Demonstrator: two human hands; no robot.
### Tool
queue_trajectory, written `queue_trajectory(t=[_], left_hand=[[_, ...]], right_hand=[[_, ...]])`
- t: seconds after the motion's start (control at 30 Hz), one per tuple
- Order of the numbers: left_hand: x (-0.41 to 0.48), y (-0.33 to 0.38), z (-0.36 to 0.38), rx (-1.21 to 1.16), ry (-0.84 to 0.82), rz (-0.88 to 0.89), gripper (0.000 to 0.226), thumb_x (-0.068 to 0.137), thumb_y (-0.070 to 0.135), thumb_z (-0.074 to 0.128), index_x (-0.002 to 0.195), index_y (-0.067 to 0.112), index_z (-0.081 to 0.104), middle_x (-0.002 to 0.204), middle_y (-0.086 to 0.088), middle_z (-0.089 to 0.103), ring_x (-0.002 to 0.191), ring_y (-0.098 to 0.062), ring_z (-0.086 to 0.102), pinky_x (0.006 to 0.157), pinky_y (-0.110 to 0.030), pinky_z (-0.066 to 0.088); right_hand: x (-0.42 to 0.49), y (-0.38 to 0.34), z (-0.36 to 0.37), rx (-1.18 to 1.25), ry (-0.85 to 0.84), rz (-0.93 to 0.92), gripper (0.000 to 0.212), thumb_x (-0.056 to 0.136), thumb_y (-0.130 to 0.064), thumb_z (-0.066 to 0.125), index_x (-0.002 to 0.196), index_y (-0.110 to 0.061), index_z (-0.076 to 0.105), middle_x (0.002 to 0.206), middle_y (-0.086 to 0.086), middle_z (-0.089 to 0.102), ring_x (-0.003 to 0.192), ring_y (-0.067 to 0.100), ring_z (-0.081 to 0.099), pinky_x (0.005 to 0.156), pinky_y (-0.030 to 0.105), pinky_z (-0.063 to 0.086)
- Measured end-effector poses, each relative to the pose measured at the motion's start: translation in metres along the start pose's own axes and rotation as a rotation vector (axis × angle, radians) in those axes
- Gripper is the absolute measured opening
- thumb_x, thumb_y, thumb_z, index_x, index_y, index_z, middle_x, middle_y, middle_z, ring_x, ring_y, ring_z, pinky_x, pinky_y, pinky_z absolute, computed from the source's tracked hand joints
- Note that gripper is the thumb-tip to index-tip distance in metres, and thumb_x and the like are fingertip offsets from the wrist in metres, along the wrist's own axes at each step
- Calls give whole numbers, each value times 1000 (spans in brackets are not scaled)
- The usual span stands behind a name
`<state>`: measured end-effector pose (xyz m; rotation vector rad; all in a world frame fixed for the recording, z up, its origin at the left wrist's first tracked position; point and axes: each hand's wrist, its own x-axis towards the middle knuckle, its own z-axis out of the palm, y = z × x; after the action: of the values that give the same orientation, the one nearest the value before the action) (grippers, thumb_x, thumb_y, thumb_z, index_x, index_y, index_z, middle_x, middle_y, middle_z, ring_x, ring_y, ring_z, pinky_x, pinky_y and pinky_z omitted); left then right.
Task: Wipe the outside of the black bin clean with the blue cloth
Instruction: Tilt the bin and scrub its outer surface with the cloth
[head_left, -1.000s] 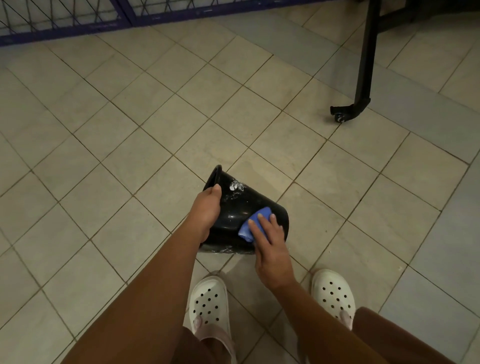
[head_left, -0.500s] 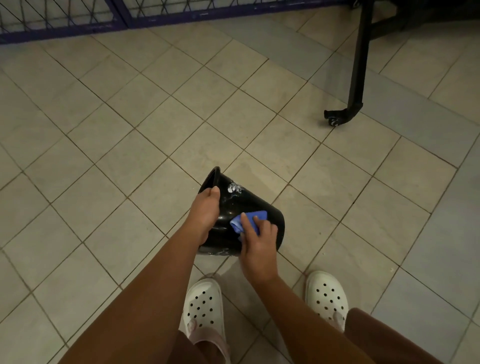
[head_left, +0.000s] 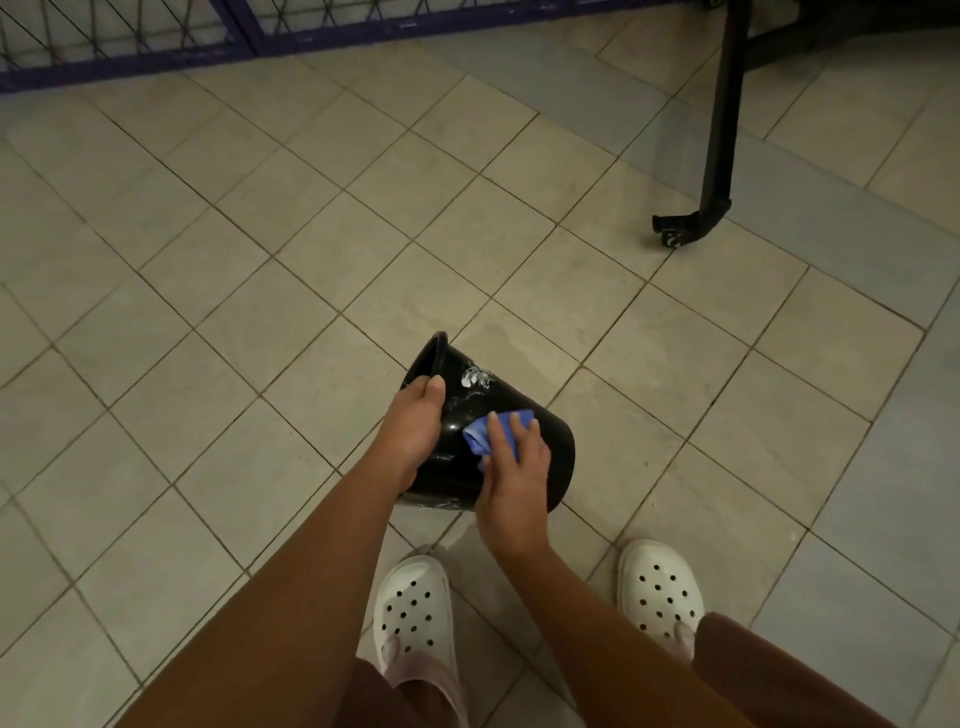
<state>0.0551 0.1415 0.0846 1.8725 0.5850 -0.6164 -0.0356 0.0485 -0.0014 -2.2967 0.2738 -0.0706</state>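
The black bin (head_left: 545, 426) is tipped on its side above the tiled floor, its open rim pointing up and left and its base to the right. A white smear marks its upper wall. My left hand (head_left: 413, 426) grips the bin near the rim. My right hand (head_left: 511, 467) presses the crumpled blue cloth (head_left: 488, 434) flat against the middle of the bin's outer wall; my fingers cover most of the cloth.
My two white clogs (head_left: 413, 608) stand on the floor just below the bin. A black metal leg with a caster (head_left: 719, 156) stands at the upper right. A purple-framed mesh fence (head_left: 156, 47) runs along the far edge.
My right hand with the cloth slid left along the bin wall from near the base toward the middle. The left hand kept its grip near the rim.
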Motion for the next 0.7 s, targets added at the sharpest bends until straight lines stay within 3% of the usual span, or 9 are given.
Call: queue_trajectory(t=[0.1,0.2,0.33,0.47,0.57,0.63,0.7], left_hand=[[-1,0,0,-11,-5,14,30,106,31,34,107,19,62,102,-8,67,94,-25,64,71,-31,48],[-3,1,1,-27,-2,-2,31,105,33,34,112,19,61,101,-5,65,92,-19,61,66,-29,42],[-2,4,4,-36,-46,-27,29,105,36,36,109,24,62,104,-3,67,98,-20,61,81,-36,44],[0,2,0,-91,-13,-97,31,105,34,38,108,18,64,105,-14,70,97,-31,67,90,-45,52],[2,-2,-1,-122,-18,-106,29,105,29,38,106,16,64,108,-18,70,99,-34,68,93,-50,53],[1,-1,-1,-138,-20,-114,28,105,29,38,103,18,64,106,-18,69,98,-35,67,91,-52,54],[0,2,-1,-140,-35,-119,27,105,30,38,105,19,63,105,-15,69,96,-33,67,84,-46,55]], right_hand=[[29,8,-7,-59,-84,-82,48,94,-17,43,141,-11,37,146,16,34,140,32,21,114,50,18],[44,41,-22,-55,-87,102,48,94,-10,46,141,-9,36,144,17,36,136,30,26,114,40,18],[19,40,-22,-66,-14,298,54,89,-4,52,140,-12,38,139,18,36,126,34,31,107,43,29],[-8,-4,-1,-138,31,113,65,75,-8,69,136,-15,45,127,21,43,113,32,37,90,47,41],[9,-9,-4,-186,-8,0,56,84,-20,62,136,-23,42,122,11,43,111,26,35,94,45,36],[23,1,-13,-152,-11,131,42,89,-26,54,131,-25,44,120,6,45,111,23,38,94,42,33],[32,13,-23,-134,51,212,30,89,-30,55,118,-24,52,112,3,51,106,23,43,86,39,31]])
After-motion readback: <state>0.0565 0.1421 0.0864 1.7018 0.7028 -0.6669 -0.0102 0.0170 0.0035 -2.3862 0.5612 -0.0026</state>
